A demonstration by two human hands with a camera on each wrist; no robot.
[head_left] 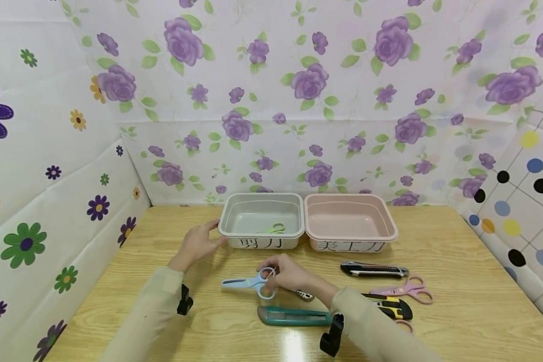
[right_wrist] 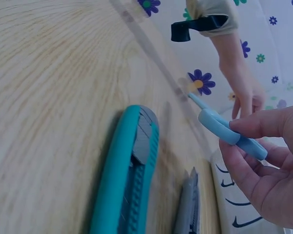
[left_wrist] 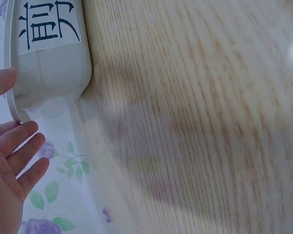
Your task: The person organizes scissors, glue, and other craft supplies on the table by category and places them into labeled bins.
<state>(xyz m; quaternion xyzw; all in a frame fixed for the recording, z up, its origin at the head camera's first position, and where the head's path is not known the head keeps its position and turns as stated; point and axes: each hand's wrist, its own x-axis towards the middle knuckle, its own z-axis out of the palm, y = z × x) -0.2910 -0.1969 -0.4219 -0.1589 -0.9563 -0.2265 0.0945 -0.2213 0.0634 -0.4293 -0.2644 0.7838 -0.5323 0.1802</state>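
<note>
the right hand (head_left: 286,275) pinches a pair of pale blue scissors (head_left: 255,282) by the ringed handles, thumb and fingers clamped on them just in front of the light grey rectangular plastic bin (head_left: 262,235), blades pointing left. the left hand (head_left: 198,246) is at the left end of the grey bin, fingers loosely extended and touching its rim, well apart from the other hand. inside the grey bin lies a pair of scissors with yellow-green handles (head_left: 273,230), and just beside it, to its right, stands a pale pink rectangular plastic bin (head_left: 350,238). on the light wood-grain desk (head_left: 226,337), in front of the grey bin, lies a teal utility knife (head_left: 294,316); a silvery tool (head_left: 304,295), partly hidden by the right hand, lies between that knife and the grey bin. in front of the grey bin and to its right lie a black and silver utility knife (head_left: 374,270), a pair of pink scissors (head_left: 404,289) and a yellow and black utility knife (head_left: 389,305), the last partly covered by the beige right sleeve (head_left: 375,327)
</note>
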